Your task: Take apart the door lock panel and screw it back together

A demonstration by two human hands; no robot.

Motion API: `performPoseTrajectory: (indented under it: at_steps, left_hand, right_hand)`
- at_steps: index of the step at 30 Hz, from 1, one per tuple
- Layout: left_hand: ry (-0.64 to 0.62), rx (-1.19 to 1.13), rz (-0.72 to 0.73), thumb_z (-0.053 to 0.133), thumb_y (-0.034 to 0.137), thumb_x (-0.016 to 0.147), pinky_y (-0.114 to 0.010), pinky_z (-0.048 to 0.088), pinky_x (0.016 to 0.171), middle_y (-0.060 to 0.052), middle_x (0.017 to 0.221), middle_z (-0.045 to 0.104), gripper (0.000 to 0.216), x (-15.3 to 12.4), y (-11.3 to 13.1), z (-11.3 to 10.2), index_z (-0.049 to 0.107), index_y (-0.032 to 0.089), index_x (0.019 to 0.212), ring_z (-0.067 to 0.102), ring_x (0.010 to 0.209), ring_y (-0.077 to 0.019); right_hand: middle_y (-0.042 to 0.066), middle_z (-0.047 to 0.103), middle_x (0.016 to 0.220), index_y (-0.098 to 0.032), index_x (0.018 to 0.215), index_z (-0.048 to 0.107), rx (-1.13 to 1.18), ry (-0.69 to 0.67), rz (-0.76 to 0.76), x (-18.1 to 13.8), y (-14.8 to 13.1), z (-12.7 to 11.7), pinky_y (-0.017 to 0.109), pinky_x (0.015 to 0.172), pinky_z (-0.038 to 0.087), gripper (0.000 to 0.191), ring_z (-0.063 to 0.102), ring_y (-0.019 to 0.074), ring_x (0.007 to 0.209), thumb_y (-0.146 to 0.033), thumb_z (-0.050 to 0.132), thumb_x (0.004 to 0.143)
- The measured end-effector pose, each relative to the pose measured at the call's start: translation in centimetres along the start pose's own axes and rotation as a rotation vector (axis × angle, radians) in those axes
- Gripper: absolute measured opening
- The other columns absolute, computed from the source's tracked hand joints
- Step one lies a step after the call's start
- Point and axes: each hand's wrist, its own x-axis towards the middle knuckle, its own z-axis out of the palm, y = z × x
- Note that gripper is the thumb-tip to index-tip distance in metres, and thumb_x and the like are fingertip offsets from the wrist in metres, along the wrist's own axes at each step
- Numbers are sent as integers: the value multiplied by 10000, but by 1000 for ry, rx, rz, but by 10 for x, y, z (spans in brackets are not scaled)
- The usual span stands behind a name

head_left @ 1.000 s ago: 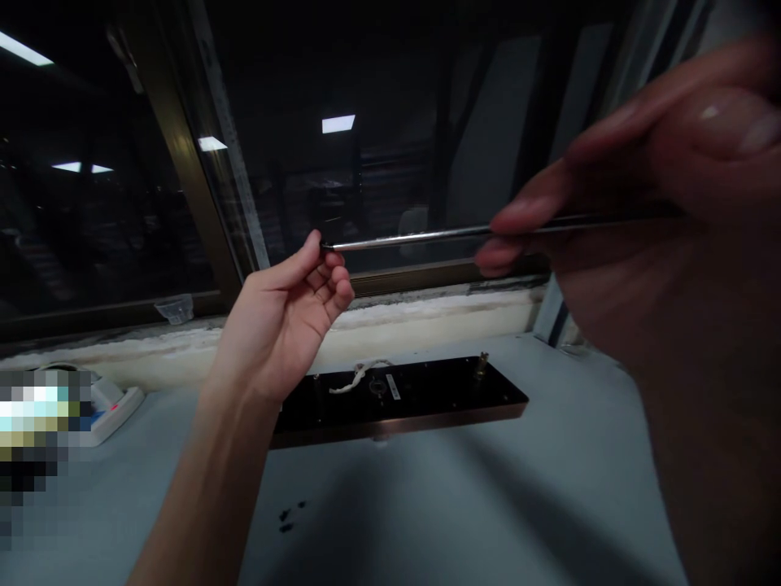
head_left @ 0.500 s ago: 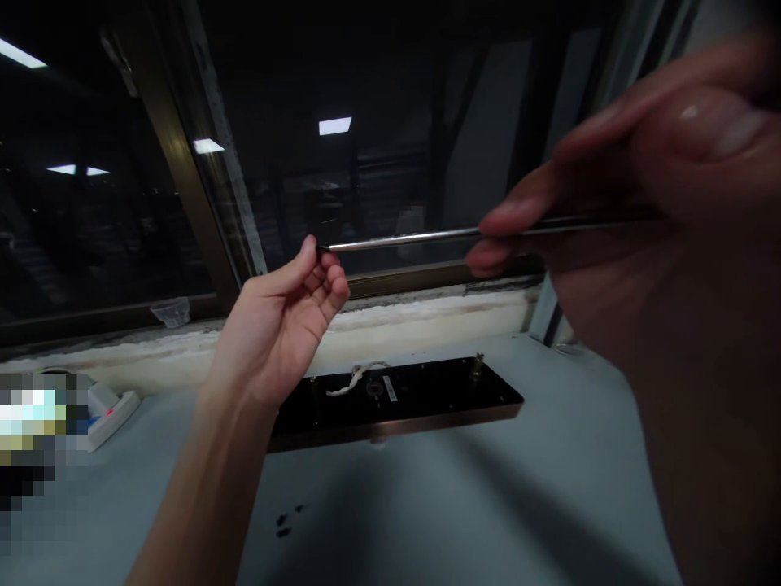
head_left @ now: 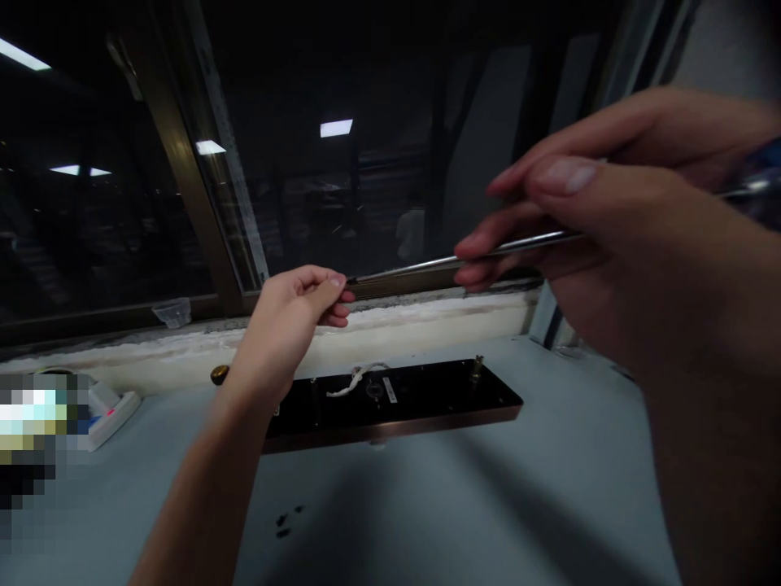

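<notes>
My right hand (head_left: 634,199) is closed around a screwdriver (head_left: 421,266) with a long, thin silver shaft; part of its blue handle shows behind the hand at the right edge. The shaft slopes down to the left. At its dark tip, the thumb and forefinger of my left hand (head_left: 298,305) are pinched together; anything tiny between them is too small to make out. Below both hands, a long black panel with a copper-coloured edge (head_left: 427,395) lies on the table. A white cable (head_left: 354,381) and brass posts (head_left: 477,370) stand out from it.
Several small black pieces, seemingly screws (head_left: 282,521), lie on the blue-grey table (head_left: 488,505). A round brass knob (head_left: 220,374) shows beside my left wrist. A clear plastic cup (head_left: 172,312) rests on the window ledge, and a white power strip (head_left: 113,419) is at the left.
My left hand has lowered slightly and turned, its fingers curling in at the screwdriver's tip. The shaft now tilts further down to the left. My right hand has shifted, showing the blue handle.
</notes>
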Motion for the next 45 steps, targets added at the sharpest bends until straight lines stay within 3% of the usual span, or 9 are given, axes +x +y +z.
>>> performPoseTrajectory:
  at_steps: [3,9,13,18,23,31,38,45]
  left_hand:
    - [-145,183,-17,582,209,697,-232,445,614,-22,681,623,83,4,-9,1,614,132,694,547,591,-101]
    - [-593,561,-34,580,225,677,-219,382,569,22,599,564,85,6,-36,9,613,150,700,512,592,-109]
    - [-727,814,62,537,219,691,-220,335,542,32,560,528,104,5,-47,13,614,163,652,471,568,-108]
    - [-882,936,100,551,228,671,-229,326,551,29,563,538,100,5,-48,11,615,173,618,486,584,-121]
    - [-916,985,58,572,196,650,-234,332,559,17,579,573,62,4,-48,11,614,171,611,509,589,-128]
    - [-891,1058,55,555,184,648,-245,329,557,10,584,553,53,2,-44,11,603,173,629,500,595,-137]
    - [-918,1032,103,515,149,645,-236,305,525,21,573,491,63,3,-47,10,554,166,598,426,566,-119]
    - [-925,1095,76,524,169,637,-223,297,513,27,588,491,41,4,-46,12,563,165,624,408,555,-106]
  right_hand:
    - [-27,578,547,-220,595,615,46,74,-35,-1,11,6,288,429,536,152,614,138,489,-141,587,722]
    - [-2,594,480,-188,652,584,-83,-123,294,4,24,2,227,348,465,79,574,131,394,-181,592,730]
    - [20,608,506,-180,717,554,-100,-317,478,6,41,10,243,378,485,81,564,127,393,-240,572,768]
    - [22,598,496,-161,729,534,-76,-405,587,4,55,21,240,369,473,74,544,119,367,-216,572,760]
    - [27,614,529,-158,760,544,-76,-490,596,1,59,28,219,379,469,85,549,108,381,-241,558,767]
    - [16,587,524,-149,730,557,-87,-493,536,-1,63,36,211,373,466,146,534,94,381,-287,600,744]
    - [-6,575,646,-144,716,562,16,-670,537,0,67,31,236,616,541,66,600,92,602,-162,623,697]
    - [-2,571,675,-138,755,548,29,-696,494,-1,70,30,260,633,546,26,606,98,630,-135,570,741]
